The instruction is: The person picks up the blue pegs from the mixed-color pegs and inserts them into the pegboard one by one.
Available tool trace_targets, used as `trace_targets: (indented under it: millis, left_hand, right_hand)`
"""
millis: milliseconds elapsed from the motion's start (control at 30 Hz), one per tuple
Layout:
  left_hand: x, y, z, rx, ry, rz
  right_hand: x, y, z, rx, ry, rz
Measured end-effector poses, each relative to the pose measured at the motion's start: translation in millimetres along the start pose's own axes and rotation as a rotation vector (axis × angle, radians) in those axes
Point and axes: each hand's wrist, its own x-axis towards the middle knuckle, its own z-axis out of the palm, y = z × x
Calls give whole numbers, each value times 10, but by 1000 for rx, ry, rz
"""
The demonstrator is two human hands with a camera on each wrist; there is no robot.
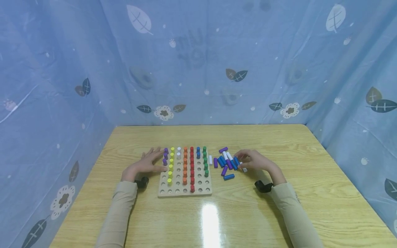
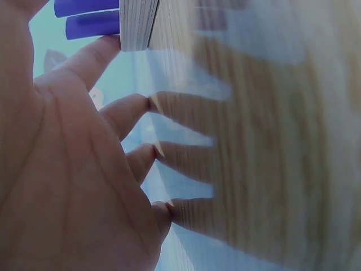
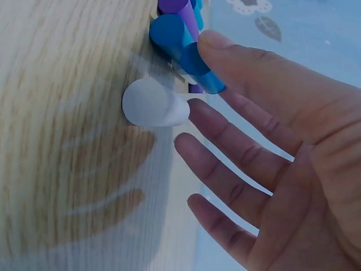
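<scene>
A wooden pegboard (image 1: pixel 185 195) holds columns of purple, yellow, white, orange, red, blue and green pegs. My left hand (image 1: pixel 147 163) lies with fingers spread at its left edge, the thumb over the board near the purple pegs (image 2: pixel 93 25). Its fingertips touch the tabletop in the left wrist view. Right of the board, my right hand (image 1: pixel 255 160) reaches into a loose pile of pegs. Thumb and index finger pinch a blue peg (image 3: pixel 204 74); the other fingers stay loosely bent. A white peg (image 3: pixel 145 103) lies on the table close to the middle fingertip.
Loose purple, blue and white pegs lie between the board and my right hand, with a blue peg (image 1: pixel 228 177) nearest me and a purple peg (image 1: pixel 223 150) farthest. The wooden table (image 1: pixel 248 220) meets a blue patterned curtain (image 1: pixel 204 62) at the back and sides.
</scene>
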Motion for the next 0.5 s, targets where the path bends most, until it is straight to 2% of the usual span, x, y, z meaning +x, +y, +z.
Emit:
trace_targets:
  millis: [233, 500]
  left_hand:
    - [5, -13, -1, 11, -1, 4]
    - [-5, 2, -8, 13, -1, 2]
  right_hand:
    - [-9, -16, 2, -28, 49, -42]
    - [10, -69, 9, 1, 136, -23]
